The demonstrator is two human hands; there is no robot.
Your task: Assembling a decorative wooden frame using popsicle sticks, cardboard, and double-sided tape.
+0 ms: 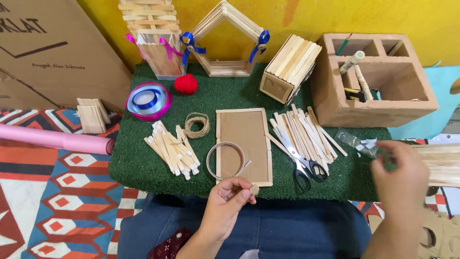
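A green turf mat [143, 163] stretches ahead of both hands. Beyond the right hand [400, 180], a clay-coloured block organiser [378, 108] holds pencils. Just ahead of the left hand [227, 204] lies a flat stick-framed panel [243, 144], scissors [304, 165] between the hands. The left hand pinches a small twine-wrapped piece [254, 190]. The right hand is blurred, fingers loosely curled near a clear wrapper [357, 142]; whether it grips anything is unclear.

Our one head camera, looking steeply down, close over our lap, facing the green mat [143, 163], yellow wall [306, 19] beyond
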